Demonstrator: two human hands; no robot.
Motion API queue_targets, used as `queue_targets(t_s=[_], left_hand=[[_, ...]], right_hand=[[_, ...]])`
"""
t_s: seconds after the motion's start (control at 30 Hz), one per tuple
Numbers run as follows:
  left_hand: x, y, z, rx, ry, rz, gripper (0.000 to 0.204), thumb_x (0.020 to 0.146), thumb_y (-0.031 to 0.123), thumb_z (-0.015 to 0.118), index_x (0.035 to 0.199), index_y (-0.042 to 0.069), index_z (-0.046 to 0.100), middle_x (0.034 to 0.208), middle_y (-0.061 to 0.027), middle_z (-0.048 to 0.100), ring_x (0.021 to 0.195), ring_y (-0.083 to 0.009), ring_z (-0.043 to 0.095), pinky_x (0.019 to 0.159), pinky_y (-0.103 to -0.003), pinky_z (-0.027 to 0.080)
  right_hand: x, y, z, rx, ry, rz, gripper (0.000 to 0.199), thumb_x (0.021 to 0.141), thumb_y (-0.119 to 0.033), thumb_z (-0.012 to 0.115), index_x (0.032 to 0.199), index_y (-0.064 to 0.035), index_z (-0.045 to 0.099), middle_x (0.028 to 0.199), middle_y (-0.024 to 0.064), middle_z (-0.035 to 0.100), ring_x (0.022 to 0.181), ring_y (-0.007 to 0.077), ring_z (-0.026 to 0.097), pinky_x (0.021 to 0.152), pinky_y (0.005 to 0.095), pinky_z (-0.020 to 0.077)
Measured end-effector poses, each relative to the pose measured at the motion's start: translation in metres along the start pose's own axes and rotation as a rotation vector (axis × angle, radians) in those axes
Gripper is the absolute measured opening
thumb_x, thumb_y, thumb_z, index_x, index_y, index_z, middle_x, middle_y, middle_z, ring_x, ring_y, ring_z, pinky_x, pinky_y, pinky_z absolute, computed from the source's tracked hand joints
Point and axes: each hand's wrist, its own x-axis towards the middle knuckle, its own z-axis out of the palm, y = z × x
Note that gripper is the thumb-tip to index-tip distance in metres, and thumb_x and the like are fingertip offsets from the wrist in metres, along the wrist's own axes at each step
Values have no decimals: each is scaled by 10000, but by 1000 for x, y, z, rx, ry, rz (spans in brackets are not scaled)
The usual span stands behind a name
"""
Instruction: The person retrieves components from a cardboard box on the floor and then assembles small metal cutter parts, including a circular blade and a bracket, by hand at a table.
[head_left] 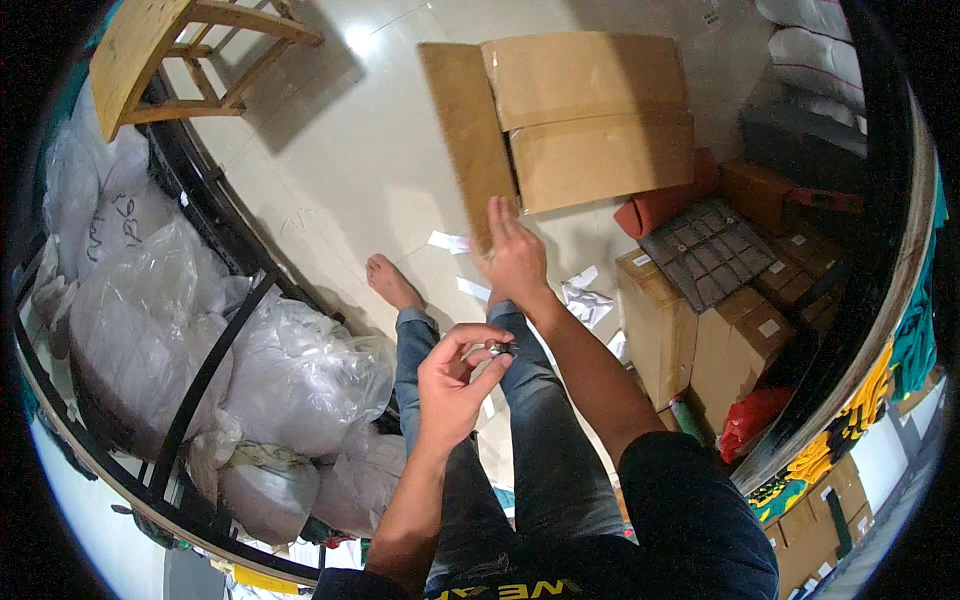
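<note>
**Touching a box flap (462,130) with one hand, holding a metal thing (500,348) in the other**

Clock hours run from the middle of the view. At nine o'clock, clear plastic bags (290,370) with pale contents bulge behind a curved black rail (215,380). Between ten and eleven stands a wooden stool (137,60), partly cut off by the rim. Toward ten, nearer the middle, a bare foot (392,283) rests on the pale floor (390,120).

Just off the middle toward seven, the left hand (450,395) is curled, its thumb and fingers closed round the metal thing, which is too small to make out. Twelve o'clock has the flap, along the near-left side of the brown box (610,90) at one o'clock on the floor. Close to the middle, toward one, the right hand (517,258) has its fingers stretched out against the flap's lower end; whether they pinch it I can't say, since the thumb is hidden.

Paper scraps (588,300) lie near three. Beyond them stand cartons (660,330), a dark gridded panel (707,250) leaning on top. A red bag (755,420) sits at four, white sacks (815,65) at two.
</note>
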Motion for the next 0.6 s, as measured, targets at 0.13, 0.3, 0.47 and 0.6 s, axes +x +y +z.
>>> queue_targets(t_s=[0.13,0.3,0.47,0.6], left_hand=[[-1,5,-8,25,-9,-13,287,894,-134,692,1150,-7,660,1180,-83,673,1143,-166,647,961,-315,531],[26,-6,-26,63,-18,21,269,902,-101,696,1151,-1,669,1156,-78,686,1117,-144,651,932,-292,537],[52,-4,-28,84,-69,28,286,893,-103,702,1162,-24,645,1173,-89,672,1134,-161,642,942,-307,558],[65,-14,-23,7,-92,41,295,893,-97,700,1172,-26,637,1129,-74,683,1081,-131,646,904,-278,559]], right_hand=[[15,-1,6,65,-83,-241,765,885,-506,739,1456,-32,555,1309,267,650,1176,430,646,1074,521,472],[70,46,21,-468,4,-109,652,961,-530,610,1430,-78,569,1474,184,517,1404,353,456,1167,574,282],[93,18,-26,-409,-400,30,570,958,-519,604,1315,-76,630,1277,176,629,1202,356,607,1122,510,351],[44,-9,-54,-398,-730,347,492,919,-441,654,1230,-60,640,1097,219,680,960,378,686,1042,477,469]])
